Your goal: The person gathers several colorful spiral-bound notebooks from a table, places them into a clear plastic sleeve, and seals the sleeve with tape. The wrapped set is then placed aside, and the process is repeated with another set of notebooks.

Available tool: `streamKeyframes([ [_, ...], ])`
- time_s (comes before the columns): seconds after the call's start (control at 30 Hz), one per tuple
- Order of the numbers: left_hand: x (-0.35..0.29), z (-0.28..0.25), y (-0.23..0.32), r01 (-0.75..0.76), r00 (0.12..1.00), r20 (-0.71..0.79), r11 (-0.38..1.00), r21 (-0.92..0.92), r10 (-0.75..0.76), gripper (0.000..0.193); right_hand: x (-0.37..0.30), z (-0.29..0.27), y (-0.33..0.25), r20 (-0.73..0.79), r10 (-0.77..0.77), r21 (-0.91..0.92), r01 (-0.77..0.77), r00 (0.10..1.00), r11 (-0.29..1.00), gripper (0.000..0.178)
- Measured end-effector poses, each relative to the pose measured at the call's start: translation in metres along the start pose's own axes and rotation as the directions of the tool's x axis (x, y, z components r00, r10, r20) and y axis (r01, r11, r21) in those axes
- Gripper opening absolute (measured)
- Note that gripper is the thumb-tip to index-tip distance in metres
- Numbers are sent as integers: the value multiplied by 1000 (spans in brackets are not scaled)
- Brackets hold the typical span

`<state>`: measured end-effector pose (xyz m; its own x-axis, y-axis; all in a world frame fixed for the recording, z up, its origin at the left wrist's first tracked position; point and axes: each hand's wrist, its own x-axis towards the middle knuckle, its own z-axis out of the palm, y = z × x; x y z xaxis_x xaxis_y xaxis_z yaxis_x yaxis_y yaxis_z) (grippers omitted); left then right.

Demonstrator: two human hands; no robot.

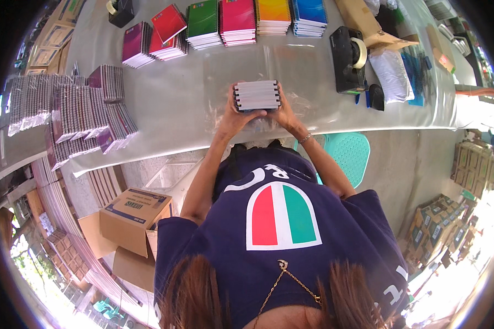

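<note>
A small stack of spiral notebooks [257,95] is between my hands above the table, white page edges facing up and dark spiral bindings at the sides. My left hand [233,118] is closed around its left end, the thumb along the near side. On the right end my right hand [285,115] grips the same stack; some fingers are hidden behind it. Beyond them stand piles of spiral notebooks in purple [136,46], red [169,24], green [203,22], pink [238,19], yellow [273,15] and blue [309,16]. The top red one lies askew.
Plastic-wrapped notebook bundles [79,109] crowd the table's left. A black tape dispenser [346,63] stands at right beside a white plastic packet [392,77]; another dispenser [121,12] sits far left. An open carton [134,208] is at my left, a turquoise stool [348,156] at right.
</note>
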<state>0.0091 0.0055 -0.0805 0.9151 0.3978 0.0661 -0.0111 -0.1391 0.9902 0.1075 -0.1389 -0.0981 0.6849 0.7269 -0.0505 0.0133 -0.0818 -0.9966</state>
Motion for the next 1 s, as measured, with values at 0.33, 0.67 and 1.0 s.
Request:
streamKeyframes([
  [0.33, -11, -13, -2, 121, 982, 130, 986, 115, -136, 78, -5, -8, 23, 92, 215, 389, -234, 972, 891, 81],
  [0.67, 36, -13, 39, 481, 873, 175, 861, -163, -455, 79, 6, -25, -41, 54, 302, 231, -306, 952, 924, 77],
  [1.0, 42, -16, -23, 435, 890, 82, 889, 147, -449, 71, 8, -11, -17, -144, 277, 26, -276, 950, 961, 70],
])
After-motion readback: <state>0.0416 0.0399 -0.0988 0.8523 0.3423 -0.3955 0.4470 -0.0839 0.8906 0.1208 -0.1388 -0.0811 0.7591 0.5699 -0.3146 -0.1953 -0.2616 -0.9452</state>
